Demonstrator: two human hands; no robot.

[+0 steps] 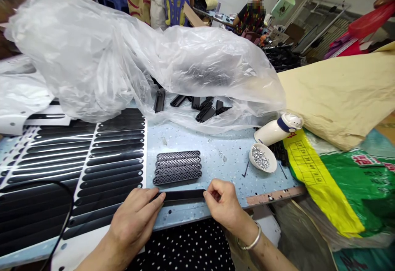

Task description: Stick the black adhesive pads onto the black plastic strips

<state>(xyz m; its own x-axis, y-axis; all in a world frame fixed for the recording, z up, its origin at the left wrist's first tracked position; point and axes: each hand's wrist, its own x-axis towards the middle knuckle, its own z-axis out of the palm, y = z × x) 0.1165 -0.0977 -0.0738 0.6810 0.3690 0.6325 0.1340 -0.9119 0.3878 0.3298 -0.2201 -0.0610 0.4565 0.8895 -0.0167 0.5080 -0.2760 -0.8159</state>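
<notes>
A narrow black strip [185,195] lies lengthwise near the table's front edge, between my two hands. My left hand [132,213] has its thumb and fingers on the left end of the strip and covers that end. At the right end, my right hand [224,201] pinches the strip between thumb and curled fingers. Just beyond the strip, several black lattice-faced plastic bars [177,167] lie side by side in a neat block. To the left, a sheet of black adhesive-looking strips [114,156] with rounded, holed ends reaches up to my left hand.
A large clear plastic bag [212,57] spreads across the back, with loose black bars [207,111] at its mouth. Right of the block are a white bowl [263,158] of small metal parts, a hex key [245,169] and a white bottle [277,129]. A black cable [69,205] crosses the sheet.
</notes>
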